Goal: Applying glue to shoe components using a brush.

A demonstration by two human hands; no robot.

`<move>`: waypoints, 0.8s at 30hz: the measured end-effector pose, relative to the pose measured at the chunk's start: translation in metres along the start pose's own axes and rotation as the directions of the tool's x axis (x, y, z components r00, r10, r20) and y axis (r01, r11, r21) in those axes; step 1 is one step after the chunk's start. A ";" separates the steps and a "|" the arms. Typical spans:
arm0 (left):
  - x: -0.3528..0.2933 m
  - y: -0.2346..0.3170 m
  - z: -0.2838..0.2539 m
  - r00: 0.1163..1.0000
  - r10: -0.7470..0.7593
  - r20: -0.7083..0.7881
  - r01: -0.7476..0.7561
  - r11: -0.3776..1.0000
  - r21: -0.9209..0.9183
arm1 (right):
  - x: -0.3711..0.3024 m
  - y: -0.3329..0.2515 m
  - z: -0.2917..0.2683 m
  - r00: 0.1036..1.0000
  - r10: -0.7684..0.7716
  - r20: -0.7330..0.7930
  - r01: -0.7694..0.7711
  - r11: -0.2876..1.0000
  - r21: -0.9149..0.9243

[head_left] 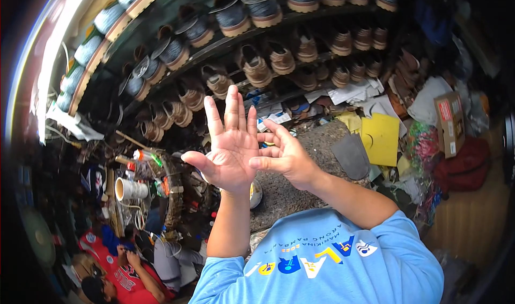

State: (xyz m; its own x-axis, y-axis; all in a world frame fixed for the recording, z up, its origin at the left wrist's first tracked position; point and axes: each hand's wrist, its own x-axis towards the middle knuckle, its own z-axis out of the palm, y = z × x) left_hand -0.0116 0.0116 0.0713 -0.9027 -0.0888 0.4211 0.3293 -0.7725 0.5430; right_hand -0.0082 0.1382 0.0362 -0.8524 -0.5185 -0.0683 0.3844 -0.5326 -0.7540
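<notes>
My left hand is raised in the middle of the view with its palm turned up. Its fingers and thumb are spread, and nothing lies on the palm. Beside it is my right hand, its fingers apart and slightly bent. The right thumb and fingertips meet the little-finger edge of my left hand, or overlap it in the picture; contact is hard to tell. No object shows in either hand. Below both hands is a dark, rough work surface. A round, pale container is partly hidden behind my left wrist.
Shelves hold rows of brown shoes and blue shoes. Yellow sheets and a grey piece lie at right, near a cardboard box and red bag. A white cup and a person in red are left.
</notes>
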 end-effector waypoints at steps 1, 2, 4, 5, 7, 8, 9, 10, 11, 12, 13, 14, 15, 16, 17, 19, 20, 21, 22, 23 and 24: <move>0.000 -0.004 0.004 1.000 -0.003 0.014 0.003 0.999 0.043 | -0.002 0.001 -0.003 1.000 -0.016 -0.017 0.016 1.000 0.004; 0.000 -0.008 0.007 0.999 -0.019 0.027 0.018 0.999 0.038 | -0.003 0.003 -0.007 0.998 -0.043 -0.045 0.041 0.999 -0.034; -0.001 -0.010 0.009 0.998 -0.026 0.063 0.020 0.996 0.092 | -0.006 0.005 -0.011 0.996 -0.070 -0.062 0.066 0.995 -0.071; 0.000 -0.011 0.007 0.997 -0.029 0.065 0.023 0.996 0.085 | -0.008 0.004 -0.013 0.993 -0.079 -0.084 0.075 0.996 -0.047; 0.000 -0.011 0.007 0.998 -0.032 0.062 0.028 0.998 0.064 | -0.014 0.002 -0.014 0.991 -0.084 -0.104 0.082 0.996 -0.019; 0.000 -0.011 0.007 0.998 -0.034 0.057 0.031 0.999 0.041 | -0.015 -0.002 -0.012 0.990 -0.089 -0.107 0.093 0.995 0.036; 0.000 -0.011 0.008 0.998 -0.035 0.057 0.032 0.999 0.044 | -0.016 -0.004 -0.011 0.989 -0.094 -0.111 0.104 0.990 0.091; 0.000 -0.012 0.009 0.997 -0.039 0.065 0.038 0.999 0.022 | -0.015 -0.002 -0.012 0.990 -0.093 -0.110 0.104 0.990 0.094; 0.000 -0.013 0.009 0.996 -0.044 0.073 0.044 0.999 0.000 | -0.012 0.001 -0.013 0.988 -0.117 -0.104 0.117 0.993 -0.015; 0.000 -0.011 0.009 0.997 -0.043 0.071 0.043 0.999 0.004 | -0.010 0.003 -0.013 0.986 -0.140 -0.093 0.128 0.984 -0.123; 0.000 -0.010 0.010 0.997 -0.045 0.056 0.047 0.998 -0.036 | -0.011 0.002 -0.012 0.986 -0.138 -0.091 0.127 0.985 -0.120; 0.001 -0.008 0.010 0.998 -0.048 0.041 0.051 0.996 -0.076 | -0.013 0.000 -0.010 0.990 -0.114 -0.082 0.110 0.993 -0.043; 0.002 -0.008 0.010 0.998 -0.048 0.040 0.051 0.996 -0.075 | -0.014 -0.001 -0.010 0.993 -0.090 -0.071 0.092 0.995 0.033; 0.003 -0.007 0.009 0.998 -0.064 0.012 0.065 0.991 -0.114 | -0.013 0.000 -0.011 0.994 -0.089 -0.070 0.091 0.995 0.034; 0.004 -0.006 0.008 0.996 -0.082 -0.016 0.079 0.985 -0.154 | -0.013 0.002 -0.012 0.991 -0.121 -0.058 0.120 0.993 -0.019; 0.005 -0.007 0.008 0.996 -0.089 -0.021 0.084 0.981 -0.173 | -0.013 0.003 -0.012 0.987 -0.152 -0.047 0.149 0.986 -0.071; 0.004 -0.007 0.007 0.995 -0.094 -0.025 0.087 0.977 -0.192 | -0.013 0.003 -0.012 0.990 -0.130 -0.058 0.129 0.991 -0.029; 0.004 -0.008 0.007 0.995 -0.095 -0.026 0.088 0.977 -0.193 | -0.013 0.002 -0.013 0.992 -0.108 -0.068 0.109 0.994 0.012; 0.004 -0.009 0.006 0.995 -0.095 -0.014 0.090 0.975 -0.204 | -0.012 0.003 -0.014 0.992 -0.108 -0.069 0.109 0.994 0.012; 0.004 -0.010 0.006 0.995 -0.095 -0.002 0.092 0.972 -0.216 | -0.011 0.005 -0.015 0.987 -0.147 -0.067 0.146 0.989 -0.029; 0.003 -0.010 0.006 0.995 -0.096 -0.004 0.093 0.972 -0.216 | -0.011 0.006 -0.015 0.981 -0.185 -0.065 0.181 0.981 -0.069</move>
State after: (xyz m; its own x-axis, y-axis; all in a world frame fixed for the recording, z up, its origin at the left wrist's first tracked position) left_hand -0.0163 0.0227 0.0712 -0.9314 -0.0166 0.3637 0.1760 -0.8951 0.4097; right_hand -0.0018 0.1510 0.0225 -0.9300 -0.3663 0.0302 0.1987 -0.5702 -0.7971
